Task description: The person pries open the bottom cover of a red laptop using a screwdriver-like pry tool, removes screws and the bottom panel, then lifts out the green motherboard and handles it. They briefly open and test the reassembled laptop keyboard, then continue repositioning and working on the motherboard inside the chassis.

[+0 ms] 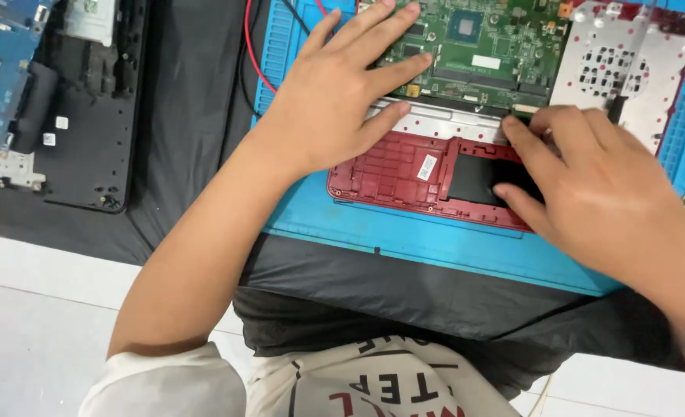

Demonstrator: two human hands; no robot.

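Both hands flat on the opened red laptop shell, nothing gripped.

Your left hand [334,100] lay spread, fingers apart, palm down across the green circuit board [481,46] and the silver metal strip just below it, pinching nothing. Your right hand [597,185] rested palm down with fingers loosely extended and close together, fingertips touching the black rectangular panel [474,179] set into the red plastic laptop base [389,174]; it held nothing either. The base ran with its long axis left to right across the blue silicone work mat [435,247], directly ahead of you and under both hands. The black panel lay to the left of your right hand, which was nearer to it than the left. A second dismantled dark laptop chassis [87,116] sat well apart at far left of the desk.
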